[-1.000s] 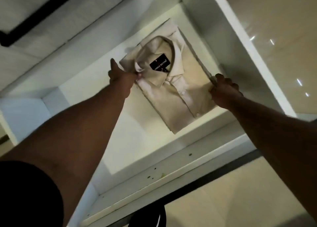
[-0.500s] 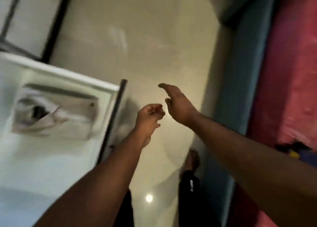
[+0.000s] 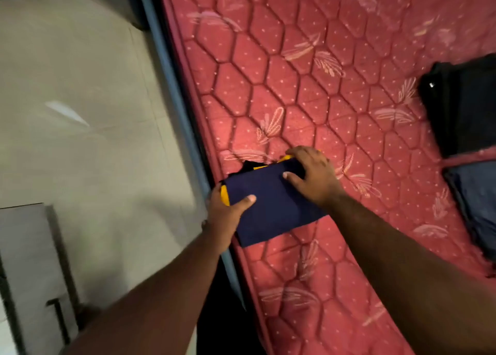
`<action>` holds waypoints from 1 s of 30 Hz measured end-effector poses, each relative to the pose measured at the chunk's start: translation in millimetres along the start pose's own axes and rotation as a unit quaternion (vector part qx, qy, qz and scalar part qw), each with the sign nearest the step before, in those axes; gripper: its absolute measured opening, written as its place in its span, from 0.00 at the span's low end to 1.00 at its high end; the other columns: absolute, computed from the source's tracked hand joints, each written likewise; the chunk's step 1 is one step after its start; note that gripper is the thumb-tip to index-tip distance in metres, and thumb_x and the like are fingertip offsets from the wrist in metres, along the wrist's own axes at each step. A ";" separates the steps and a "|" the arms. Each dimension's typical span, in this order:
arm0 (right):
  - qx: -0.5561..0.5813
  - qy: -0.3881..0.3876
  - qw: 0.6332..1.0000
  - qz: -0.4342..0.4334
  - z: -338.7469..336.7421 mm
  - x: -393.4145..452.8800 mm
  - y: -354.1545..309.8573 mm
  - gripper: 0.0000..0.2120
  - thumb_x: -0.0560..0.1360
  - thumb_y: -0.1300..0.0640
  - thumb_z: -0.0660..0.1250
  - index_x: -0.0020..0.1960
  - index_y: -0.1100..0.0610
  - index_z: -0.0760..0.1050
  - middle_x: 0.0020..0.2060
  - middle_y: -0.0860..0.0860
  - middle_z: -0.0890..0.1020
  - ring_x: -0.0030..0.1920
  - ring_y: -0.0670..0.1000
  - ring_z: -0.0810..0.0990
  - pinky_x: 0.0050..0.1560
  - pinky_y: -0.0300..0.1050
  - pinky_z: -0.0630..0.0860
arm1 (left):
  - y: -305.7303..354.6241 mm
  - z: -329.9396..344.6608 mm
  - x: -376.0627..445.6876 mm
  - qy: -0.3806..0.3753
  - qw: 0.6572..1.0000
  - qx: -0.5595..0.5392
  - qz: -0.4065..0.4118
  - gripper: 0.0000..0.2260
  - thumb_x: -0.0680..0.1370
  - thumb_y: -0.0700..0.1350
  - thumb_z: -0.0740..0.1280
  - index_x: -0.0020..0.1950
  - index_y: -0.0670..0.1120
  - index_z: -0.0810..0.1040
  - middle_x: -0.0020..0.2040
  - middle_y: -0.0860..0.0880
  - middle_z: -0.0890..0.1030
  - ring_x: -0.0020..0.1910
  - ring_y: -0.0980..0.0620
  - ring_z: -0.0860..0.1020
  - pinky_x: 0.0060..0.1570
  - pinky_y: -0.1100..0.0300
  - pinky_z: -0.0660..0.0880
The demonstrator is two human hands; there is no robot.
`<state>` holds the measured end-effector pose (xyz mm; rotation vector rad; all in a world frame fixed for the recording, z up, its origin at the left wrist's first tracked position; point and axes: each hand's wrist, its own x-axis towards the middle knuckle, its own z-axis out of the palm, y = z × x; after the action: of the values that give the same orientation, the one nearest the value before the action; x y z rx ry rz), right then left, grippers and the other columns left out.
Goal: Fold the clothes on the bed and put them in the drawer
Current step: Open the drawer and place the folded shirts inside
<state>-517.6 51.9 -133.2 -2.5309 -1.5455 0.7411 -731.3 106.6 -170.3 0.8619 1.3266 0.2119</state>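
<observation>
While both hands grip folded navy garment (image 3: 271,204) (yellow trim), left hand (image 3: 225,215), right hand (image 3: 312,177), dark clothes (image 3: 464,107) nearby

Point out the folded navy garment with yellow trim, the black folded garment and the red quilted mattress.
Folded navy garment with yellow trim (image 3: 271,207), head view, flat top panel.
Black folded garment (image 3: 464,107), head view, middle.
Red quilted mattress (image 3: 308,86), head view, bare quilting.
</observation>
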 end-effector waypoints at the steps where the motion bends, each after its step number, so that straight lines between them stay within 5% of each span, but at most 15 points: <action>1: 0.018 -0.012 0.998 0.053 -2.6 -2.8 20.2 0.32 0.66 0.34 0.62 0.66 0.49 0.71 0.63 0.49 0.74 0.65 0.56 0.70 0.64 0.59 0.68 | -5.7 7.4 3.8 0.026 0.999 0.021 0.007 0.19 0.65 0.41 0.81 0.52 0.43 0.80 0.44 0.51 0.84 0.40 0.64 0.82 0.41 0.66 0.78; 4: 0.143 -0.047 0.976 0.156 4.7 -5.3 59.3 0.50 0.57 0.29 0.72 0.73 0.46 0.61 0.69 0.48 0.68 0.70 0.53 0.65 0.70 0.57 0.64 | -9.9 18.3 9.0 0.041 0.999 0.000 0.001 0.16 0.69 0.36 0.77 0.56 0.42 0.80 0.48 0.49 0.85 0.43 0.60 0.83 0.42 0.66 0.77; 6: 0.298 -0.078 0.932 0.192 13.5 -2.7 78.7 0.53 0.55 0.34 0.79 0.74 0.49 0.61 0.67 0.48 0.71 0.66 0.49 0.72 0.68 0.50 0.69 | -15.6 20.9 14.6 0.039 0.999 -0.010 -0.015 0.19 0.69 0.40 0.78 0.58 0.43 0.80 0.51 0.48 0.85 0.47 0.55 0.83 0.46 0.62 0.79; 10: 0.411 -0.094 0.884 0.201 24.7 4.9 94.6 0.39 0.55 0.41 0.82 0.62 0.49 0.74 0.57 0.50 0.82 0.56 0.48 0.82 0.56 0.49 0.79 | -17.9 24.9 16.7 0.084 0.991 -0.037 -0.093 0.37 0.57 0.56 0.82 0.62 0.43 0.76 0.53 0.47 0.84 0.49 0.50 0.84 0.49 0.51 0.82; 14: 0.484 -0.163 0.831 0.223 22.6 8.7 80.3 0.28 0.61 0.50 0.81 0.58 0.53 0.78 0.51 0.48 0.85 0.52 0.48 0.84 0.54 0.48 0.79 | -19.3 26.1 9.3 0.062 0.982 -0.114 -0.137 0.15 0.70 0.48 0.77 0.54 0.44 0.82 0.48 0.45 0.86 0.46 0.48 0.85 0.47 0.52 0.82; 17: 0.474 -0.185 0.827 0.241 27.9 10.2 57.9 0.12 0.69 0.55 0.76 0.51 0.53 0.80 0.45 0.46 0.86 0.47 0.46 0.85 0.45 0.42 0.79 | -24.9 15.2 5.5 0.101 0.977 -0.150 -0.117 0.09 0.72 0.44 0.76 0.51 0.46 0.83 0.46 0.46 0.86 0.44 0.51 0.85 0.42 0.59 0.82; 19: 0.470 -0.185 0.829 0.240 28.3 9.2 40.4 0.10 0.71 0.57 0.75 0.51 0.53 0.80 0.44 0.46 0.86 0.45 0.46 0.85 0.41 0.39 0.79 | -29.8 4.1 3.3 0.096 0.975 -0.171 -0.106 0.08 0.74 0.43 0.74 0.52 0.46 0.82 0.49 0.47 0.85 0.48 0.50 0.84 0.48 0.56 0.82; 24: 0.431 -0.229 0.851 0.193 41.9 14.1 -33.7 0.13 0.72 0.59 0.73 0.56 0.53 0.79 0.49 0.47 0.85 0.50 0.47 0.84 0.45 0.41 0.78 | -57.8 -65.9 -7.2 0.021 0.956 -0.259 -0.136 0.11 0.77 0.44 0.70 0.59 0.46 0.79 0.54 0.44 0.84 0.55 0.47 0.83 0.57 0.49 0.78; 28: 0.389 -0.290 0.864 0.131 76.4 14.6 -139.3 0.21 0.66 0.56 0.78 0.56 0.52 0.78 0.50 0.47 0.85 0.52 0.47 0.83 0.48 0.42 0.79 | -92.4 -161.4 -27.5 0.039 0.938 -0.321 -0.122 0.13 0.77 0.43 0.69 0.62 0.47 0.78 0.54 0.46 0.84 0.53 0.47 0.83 0.46 0.56 0.80; 30: 0.377 -0.313 0.865 0.110 102.8 9.7 -198.3 0.24 0.65 0.56 0.78 0.59 0.54 0.77 0.53 0.50 0.84 0.54 0.49 0.83 0.49 0.44 0.79 | -114.7 -219.8 -35.8 0.069 0.932 -0.342 -0.099 0.16 0.76 0.42 0.70 0.64 0.47 0.76 0.56 0.46 0.84 0.54 0.47 0.83 0.48 0.55 0.80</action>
<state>-721.3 138.6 -164.6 -1.9361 -0.7624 1.8926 -977.4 100.8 -216.5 0.1232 1.3296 0.5459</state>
